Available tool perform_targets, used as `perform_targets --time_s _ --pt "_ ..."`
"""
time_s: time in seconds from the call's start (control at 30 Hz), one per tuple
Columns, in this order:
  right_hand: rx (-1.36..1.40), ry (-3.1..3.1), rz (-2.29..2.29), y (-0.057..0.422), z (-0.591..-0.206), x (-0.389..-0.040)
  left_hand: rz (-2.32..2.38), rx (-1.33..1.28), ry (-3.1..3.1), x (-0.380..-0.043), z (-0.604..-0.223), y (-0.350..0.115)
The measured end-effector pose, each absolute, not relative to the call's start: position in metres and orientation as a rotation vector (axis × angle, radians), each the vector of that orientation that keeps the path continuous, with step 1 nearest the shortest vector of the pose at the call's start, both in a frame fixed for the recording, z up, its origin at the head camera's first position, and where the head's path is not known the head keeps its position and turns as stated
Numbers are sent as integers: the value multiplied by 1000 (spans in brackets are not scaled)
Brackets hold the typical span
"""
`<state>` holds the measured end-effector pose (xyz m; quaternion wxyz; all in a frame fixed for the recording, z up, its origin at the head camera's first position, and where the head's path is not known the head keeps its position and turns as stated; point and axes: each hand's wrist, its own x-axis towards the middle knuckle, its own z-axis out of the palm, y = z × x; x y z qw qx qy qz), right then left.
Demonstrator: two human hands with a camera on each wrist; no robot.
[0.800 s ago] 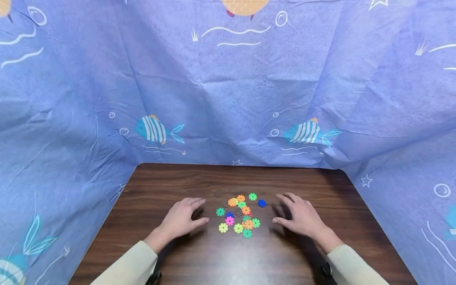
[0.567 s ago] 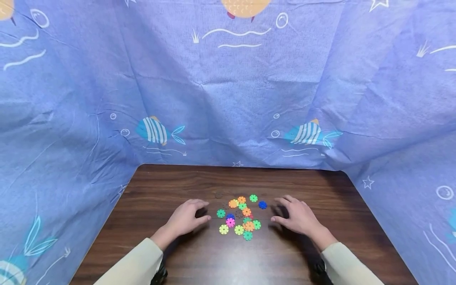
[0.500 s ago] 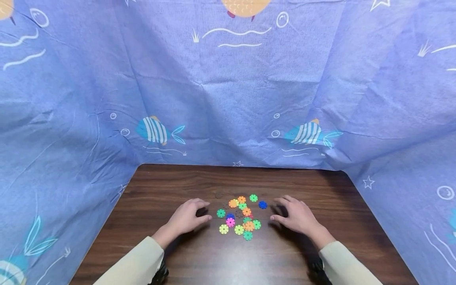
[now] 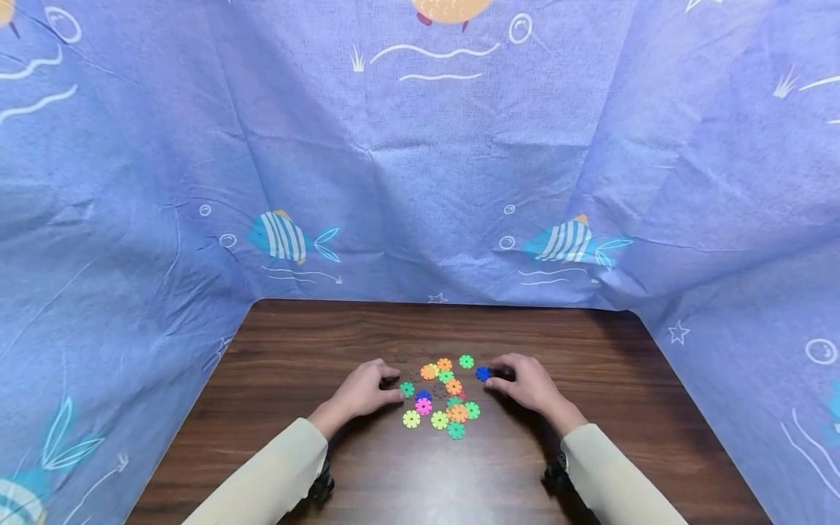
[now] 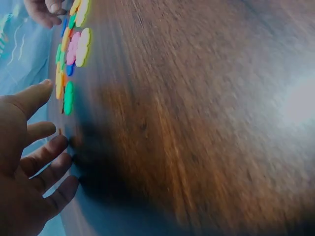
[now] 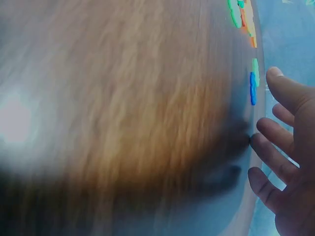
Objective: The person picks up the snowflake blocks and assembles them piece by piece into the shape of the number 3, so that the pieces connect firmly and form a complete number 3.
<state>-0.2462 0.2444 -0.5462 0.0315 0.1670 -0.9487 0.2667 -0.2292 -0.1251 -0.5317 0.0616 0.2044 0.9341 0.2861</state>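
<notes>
Colourful notched snowflake discs lie flat in a loose cluster on the brown wooden table (image 4: 420, 481). My left hand (image 4: 364, 390) is at the cluster's left side, thumb and fingers apart with nothing between them. Nearest to it is a teal-green disc (image 4: 407, 389), which also shows beyond the thumb in the left wrist view. On the other side, my right hand (image 4: 528, 385) has its index finger and thumb at the edge of a dark blue disc (image 4: 483, 373). The right wrist view shows its spread fingers, with the blue disc (image 6: 253, 88) beyond the thumb.
Between the hands lie pink (image 4: 423, 406), yellow (image 4: 411, 419), orange (image 4: 454, 386) and green (image 4: 466, 362) discs, several of them overlapping. A few brown discs (image 4: 402, 356) blend into the wood. A blue fish-print cloth (image 4: 420, 182) hangs behind and beside the table.
Both hands have moved inward toward the cluster, the left rightward to the teal-green disc and the right leftward to the blue disc. The discs lie as before.
</notes>
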Motion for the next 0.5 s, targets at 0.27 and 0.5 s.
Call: perform_targets --time_s 0.27,0.5 --pt "435 -2932 823 234 -550 -256 765 630 2865 -231 -534 -113" --pt "416 -2960 825 232 -551 -256 735 630 2927 -232 -541 -107"
